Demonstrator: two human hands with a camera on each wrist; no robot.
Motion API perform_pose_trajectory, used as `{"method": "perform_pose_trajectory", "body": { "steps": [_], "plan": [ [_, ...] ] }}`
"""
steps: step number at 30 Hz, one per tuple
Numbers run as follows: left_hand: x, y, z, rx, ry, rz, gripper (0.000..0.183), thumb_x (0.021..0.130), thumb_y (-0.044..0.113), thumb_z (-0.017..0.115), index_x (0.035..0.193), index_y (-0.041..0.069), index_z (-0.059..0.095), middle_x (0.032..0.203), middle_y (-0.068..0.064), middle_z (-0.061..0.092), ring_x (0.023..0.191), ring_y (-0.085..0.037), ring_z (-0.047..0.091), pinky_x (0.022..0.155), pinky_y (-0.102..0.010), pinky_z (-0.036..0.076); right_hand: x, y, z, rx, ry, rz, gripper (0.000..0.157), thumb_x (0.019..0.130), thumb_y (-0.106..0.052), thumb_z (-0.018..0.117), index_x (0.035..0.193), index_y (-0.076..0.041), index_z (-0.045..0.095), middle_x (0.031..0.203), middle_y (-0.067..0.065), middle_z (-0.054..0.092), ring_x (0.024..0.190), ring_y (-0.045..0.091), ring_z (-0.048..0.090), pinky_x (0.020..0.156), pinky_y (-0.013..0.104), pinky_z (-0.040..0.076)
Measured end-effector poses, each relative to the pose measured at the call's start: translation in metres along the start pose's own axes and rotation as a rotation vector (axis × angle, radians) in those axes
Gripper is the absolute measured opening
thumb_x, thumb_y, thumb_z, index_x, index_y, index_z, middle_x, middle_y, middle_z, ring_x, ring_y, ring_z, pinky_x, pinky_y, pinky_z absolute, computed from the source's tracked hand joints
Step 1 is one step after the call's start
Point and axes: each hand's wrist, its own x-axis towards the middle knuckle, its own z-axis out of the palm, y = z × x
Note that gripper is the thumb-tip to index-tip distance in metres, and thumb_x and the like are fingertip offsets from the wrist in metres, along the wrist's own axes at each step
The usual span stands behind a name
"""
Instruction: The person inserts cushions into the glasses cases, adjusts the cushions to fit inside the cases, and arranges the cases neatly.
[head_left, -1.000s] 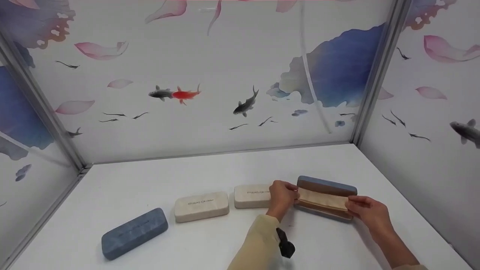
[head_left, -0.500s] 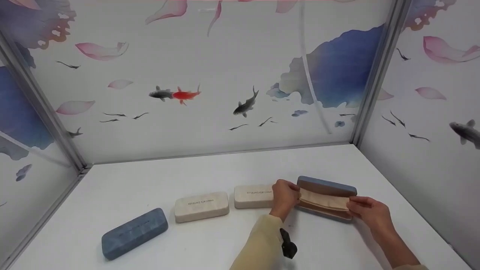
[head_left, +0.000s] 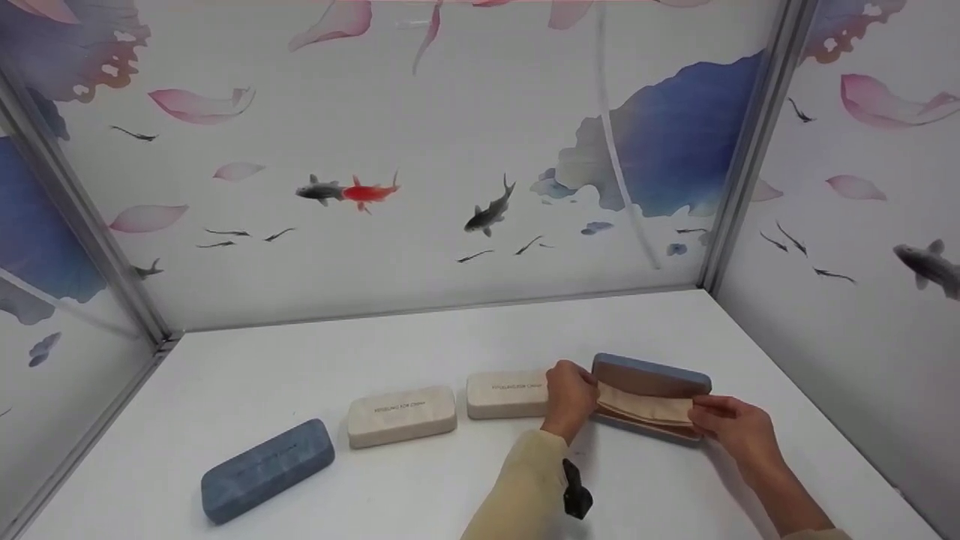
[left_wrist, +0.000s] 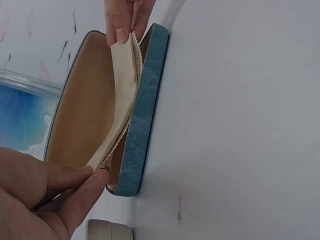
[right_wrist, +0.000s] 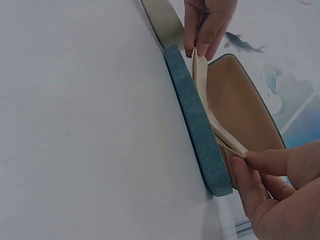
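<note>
A blue glasses case (head_left: 651, 366) lies open at the right of the table, its brown lining showing. Across its opening runs a folded cream cleaning cloth (head_left: 645, 406) with zigzag-cut edges. My left hand (head_left: 570, 397) pinches the cloth's left end between thumb and fingers. At the other end, my right hand (head_left: 739, 427) pinches it too. In the left wrist view the cloth (left_wrist: 124, 90) sags in the middle, down into the case's lower half (left_wrist: 145, 115). The right wrist view shows both ends of the cloth (right_wrist: 201, 75) held close over the rim.
Two closed cream glasses cases stand left of my hands, one (head_left: 504, 395) partly behind my left hand and another (head_left: 403, 417) beside it. A closed blue case (head_left: 268, 471) lies slanted at the front left. Printed panels (head_left: 420, 285) wall in the white table (head_left: 360, 495).
Both hands have lowered slightly with the cloth, whose middle now dips deeper into the open case. The other cases have stayed where they were.
</note>
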Motion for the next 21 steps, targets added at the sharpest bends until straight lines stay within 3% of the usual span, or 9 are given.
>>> {"method": "perform_pose_trajectory", "body": {
  "steps": [4,12,18,21],
  "plan": [
    [-0.0013,-0.0028,0.0032,0.069,0.043,0.076,0.016,0.081,-0.014,0.065,0.077,-0.004,0.077,0.077,-0.009,0.074,0.066,-0.011,0.06,0.059,-0.026,0.054,-0.0008,0.0017,0.0021,-0.08,0.01,-0.036,0.045,0.094,-0.013,0.07,0.13,0.009,0.057,0.097,-0.004,0.071,0.081,-0.003,0.061,0.072,0.013,0.054],
    [-0.0031,-0.0035,0.0045,0.096,0.035,0.048,0.017,0.084,-0.012,0.062,0.08,-0.004,0.077,0.076,-0.005,0.072,0.065,-0.01,0.053,0.063,-0.026,0.052,-0.002,0.0028,0.0023,-0.126,0.01,-0.038,0.044,0.093,-0.014,0.071,0.129,0.008,0.058,0.101,0.0,0.072,0.084,0.0,0.061,0.071,0.012,0.052],
    [-0.0028,-0.0009,0.0018,0.133,0.049,0.067,0.014,0.084,-0.011,0.064,0.083,-0.005,0.077,0.084,-0.009,0.076,0.076,-0.013,0.067,0.07,-0.029,0.057,-0.0036,-0.0022,-0.0003,-0.137,-0.007,-0.017,0.045,0.095,-0.014,0.069,0.131,0.008,0.057,0.106,0.007,0.071,0.085,0.004,0.062,0.071,0.013,0.053],
    [-0.0018,0.0007,-0.001,0.125,0.038,0.053,0.012,0.085,-0.009,0.065,0.084,-0.005,0.076,0.085,-0.011,0.076,0.077,-0.014,0.068,0.069,-0.03,0.057,-0.0046,-0.0052,-0.0028,-0.14,-0.027,-0.006,0.046,0.096,-0.015,0.067,0.132,0.01,0.055,0.112,0.013,0.069,0.086,0.006,0.063,0.073,0.015,0.056]
  ]
}}
